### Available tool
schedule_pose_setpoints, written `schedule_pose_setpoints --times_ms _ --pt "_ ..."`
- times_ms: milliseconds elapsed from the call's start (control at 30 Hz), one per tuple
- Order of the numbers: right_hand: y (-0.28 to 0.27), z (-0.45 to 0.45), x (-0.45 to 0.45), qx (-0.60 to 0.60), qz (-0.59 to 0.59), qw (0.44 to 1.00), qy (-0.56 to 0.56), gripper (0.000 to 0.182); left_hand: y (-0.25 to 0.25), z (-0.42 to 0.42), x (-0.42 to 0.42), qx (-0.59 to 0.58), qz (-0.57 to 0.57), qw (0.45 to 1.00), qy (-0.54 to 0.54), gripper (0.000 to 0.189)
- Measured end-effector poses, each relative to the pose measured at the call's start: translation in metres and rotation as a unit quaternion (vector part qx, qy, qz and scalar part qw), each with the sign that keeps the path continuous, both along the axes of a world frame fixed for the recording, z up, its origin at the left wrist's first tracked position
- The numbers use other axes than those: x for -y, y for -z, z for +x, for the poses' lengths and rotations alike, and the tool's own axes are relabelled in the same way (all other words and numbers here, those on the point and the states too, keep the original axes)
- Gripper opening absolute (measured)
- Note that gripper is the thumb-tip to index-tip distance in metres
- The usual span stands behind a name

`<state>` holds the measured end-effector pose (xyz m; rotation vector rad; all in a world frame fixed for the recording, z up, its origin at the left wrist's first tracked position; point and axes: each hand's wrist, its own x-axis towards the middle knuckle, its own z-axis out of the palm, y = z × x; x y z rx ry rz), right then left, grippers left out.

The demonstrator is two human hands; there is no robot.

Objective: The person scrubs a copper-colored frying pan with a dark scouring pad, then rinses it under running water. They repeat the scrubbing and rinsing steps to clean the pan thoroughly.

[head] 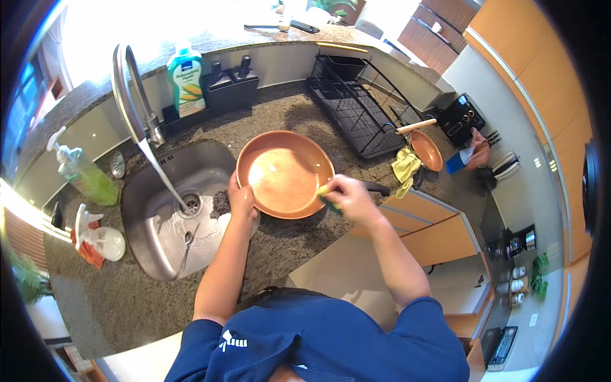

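Observation:
A copper-coloured frying pan (281,179) is tilted so that its inside faces me, just right of the sink. My left hand (242,198) grips the pan's left rim. Pinched in my right hand (351,196) is a yellow and green scrubbing sponge (328,196), which lies against the pan's right inner wall. The pan's dark handle (374,187) sticks out to the right behind my right hand. Water runs from the curved metal faucet (129,95) into the stainless steel sink (157,229), near the drain (192,204). A spoon (186,248) lies in the sink.
Behind the sink stands a dishwashing liquid bottle (186,81). A green soap pump bottle (88,176) and a spray bottle (105,241) stand at left. To the right are a black dish rack (358,114), a yellow cloth (405,169) and a smaller copper-coloured pan (426,150).

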<state>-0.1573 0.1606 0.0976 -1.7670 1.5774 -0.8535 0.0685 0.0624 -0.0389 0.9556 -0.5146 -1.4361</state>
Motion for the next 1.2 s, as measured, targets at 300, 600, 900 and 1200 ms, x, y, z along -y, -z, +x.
schedule_pose_setpoints --times_ms 300,600,900,1200 --pt "0.013 -0.031 -0.017 0.258 -0.225 0.921 0.185 0.005 -0.032 0.091 -0.063 -0.11 -0.065 0.99 -0.065 0.093" --pt "0.027 -0.024 0.061 0.261 -0.129 0.953 0.088 0.008 -0.035 0.124 -0.085 -0.079 -0.114 0.986 -0.096 0.09" --pt "0.065 -0.026 0.104 -0.196 -0.08 0.977 -0.014 0.018 -0.029 0.115 -0.085 -0.086 -0.098 0.988 -0.078 0.089" --pt "0.031 0.027 0.047 -0.114 0.029 0.993 0.009 0.054 -0.028 0.088 -0.074 -0.139 -0.07 0.987 -0.046 0.093"
